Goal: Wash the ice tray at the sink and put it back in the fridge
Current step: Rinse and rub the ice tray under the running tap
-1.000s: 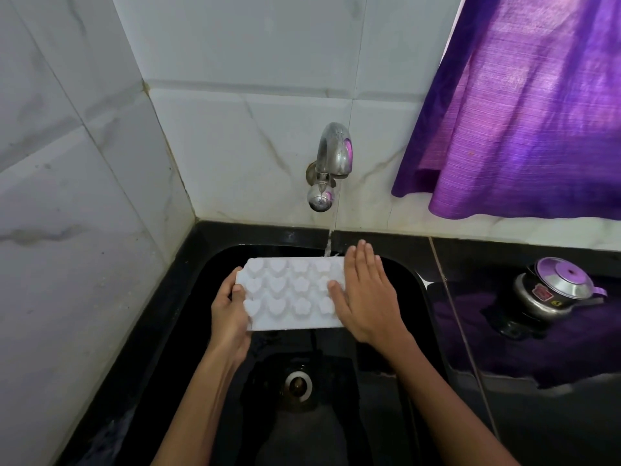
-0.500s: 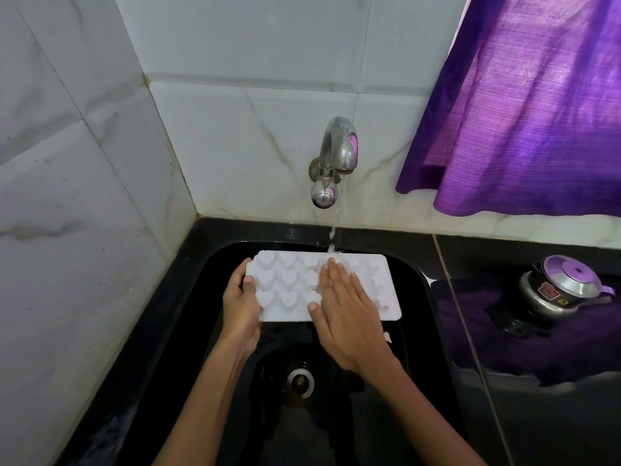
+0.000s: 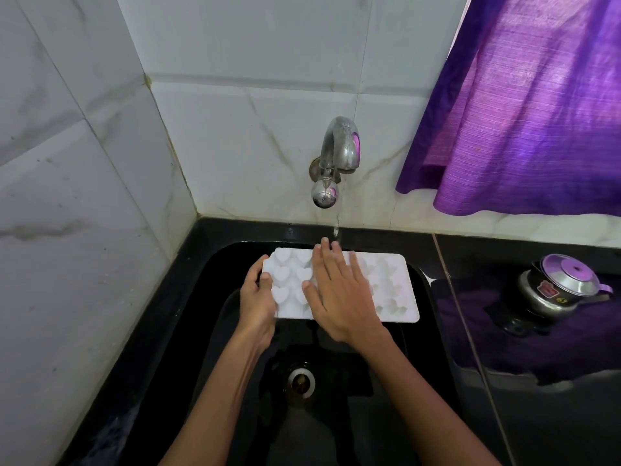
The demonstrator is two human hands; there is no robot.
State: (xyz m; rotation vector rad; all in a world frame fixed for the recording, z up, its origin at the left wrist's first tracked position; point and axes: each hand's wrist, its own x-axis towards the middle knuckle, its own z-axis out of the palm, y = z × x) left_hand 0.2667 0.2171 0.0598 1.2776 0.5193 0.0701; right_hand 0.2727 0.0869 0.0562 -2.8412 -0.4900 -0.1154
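- Crosswise, the ice tray (image 3: 386,287) hangs over the sink (image 3: 437,348), long axis running 9 to 3 o'clock, under the tap (image 3: 337,156).
- Left hand (image 3: 258,302) clasps its 9 o'clock end.
- Right hand (image 3: 339,297) lies flat on the moulds, grasping nothing.

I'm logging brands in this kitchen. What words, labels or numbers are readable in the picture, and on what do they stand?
No text can be read.
Pressure cooker: a red label and a small yellow sticker on its side, both too small and blurred to read.
Ice tray, tap, sink, purple curtain, wall tiles: no writing visible.
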